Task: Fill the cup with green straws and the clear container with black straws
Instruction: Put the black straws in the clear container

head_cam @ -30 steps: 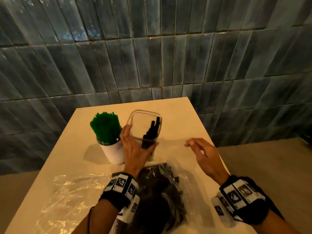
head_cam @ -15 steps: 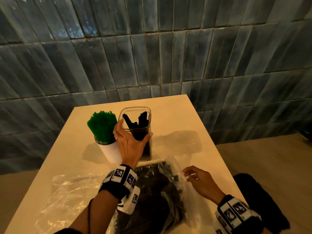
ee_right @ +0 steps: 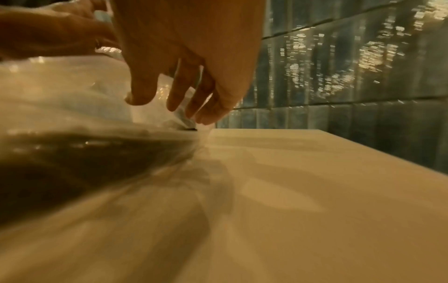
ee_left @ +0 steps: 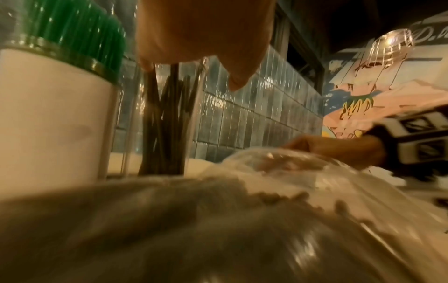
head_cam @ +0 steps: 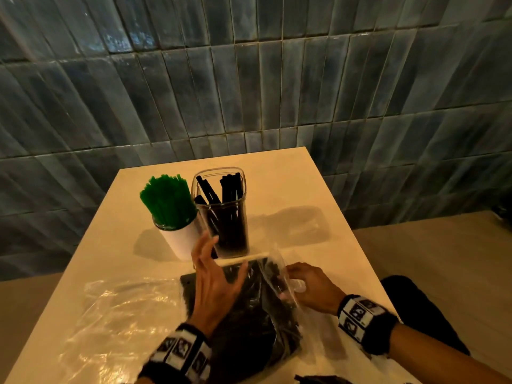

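A white cup (head_cam: pixel 178 241) packed with green straws (head_cam: pixel 166 200) stands on the table. The clear container (head_cam: pixel 221 212) is upright just right of it, with several black straws (head_cam: pixel 231 195) leaning inside. My left hand (head_cam: pixel 214 268) hovers in front of the container's base, fingers spread and holding nothing. Whether a fingertip touches the wall I cannot tell. A clear bag of black straws (head_cam: pixel 249 314) lies in front of me. My right hand (head_cam: pixel 293 281) pinches its raised open edge. In the right wrist view the plastic (ee_right: pixel 72 107) passes between thumb and fingers (ee_right: pixel 174 99).
An empty crumpled plastic bag (head_cam: pixel 116 314) lies flat at the near left. The cream table (head_cam: pixel 291 189) ends at its right edge close to my right arm. A grey-blue tiled wall (head_cam: pixel 249 92) stands right behind the table.
The container went from tilted to upright, and my left hand let go of it and drew back. My right hand dropped to the bag and took hold of its edge.
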A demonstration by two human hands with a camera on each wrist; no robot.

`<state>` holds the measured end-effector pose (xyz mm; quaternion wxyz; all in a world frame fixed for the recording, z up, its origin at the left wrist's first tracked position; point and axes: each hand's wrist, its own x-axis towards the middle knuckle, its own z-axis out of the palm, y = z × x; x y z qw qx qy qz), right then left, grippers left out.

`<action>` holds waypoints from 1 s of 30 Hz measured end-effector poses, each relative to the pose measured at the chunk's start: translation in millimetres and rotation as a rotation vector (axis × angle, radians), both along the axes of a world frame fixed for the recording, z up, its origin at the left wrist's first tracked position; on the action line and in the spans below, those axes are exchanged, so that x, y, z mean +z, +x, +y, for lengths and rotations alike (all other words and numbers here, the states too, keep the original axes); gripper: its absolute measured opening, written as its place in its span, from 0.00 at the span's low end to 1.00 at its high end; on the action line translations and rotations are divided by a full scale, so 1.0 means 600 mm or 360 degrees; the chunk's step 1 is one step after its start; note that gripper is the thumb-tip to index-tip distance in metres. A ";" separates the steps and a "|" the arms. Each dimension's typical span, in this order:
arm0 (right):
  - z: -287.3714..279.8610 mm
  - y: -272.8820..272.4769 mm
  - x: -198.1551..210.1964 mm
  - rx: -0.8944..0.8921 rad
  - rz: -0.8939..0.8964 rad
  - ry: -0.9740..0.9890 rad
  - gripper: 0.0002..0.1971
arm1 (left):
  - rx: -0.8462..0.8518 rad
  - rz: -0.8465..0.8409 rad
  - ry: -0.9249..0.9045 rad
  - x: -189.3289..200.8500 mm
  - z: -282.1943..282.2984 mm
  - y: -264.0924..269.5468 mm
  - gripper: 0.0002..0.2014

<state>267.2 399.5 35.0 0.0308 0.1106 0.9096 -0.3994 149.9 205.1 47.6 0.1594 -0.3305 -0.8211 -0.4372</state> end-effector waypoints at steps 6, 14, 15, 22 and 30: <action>-0.016 -0.033 0.009 0.0572 -0.0106 0.0472 0.24 | -0.0194 -0.0754 -0.0890 -0.063 -0.043 0.039 0.40; -0.046 -0.095 0.014 0.0671 -0.0352 0.1028 0.25 | -0.0309 -0.0849 -0.1410 -0.087 -0.045 0.041 0.49; -0.050 -0.100 0.009 0.0651 -0.0357 0.1038 0.27 | -0.0302 -0.0838 -0.1425 -0.088 -0.044 0.041 0.48; -0.056 -0.109 -0.008 0.0427 -0.0423 0.0902 0.20 | -0.0300 -0.0743 -0.1510 -0.086 -0.048 0.047 0.57; -0.056 -0.108 -0.021 0.0403 -0.0357 0.1023 0.22 | -0.0281 -0.0746 -0.1530 -0.091 -0.045 0.044 0.54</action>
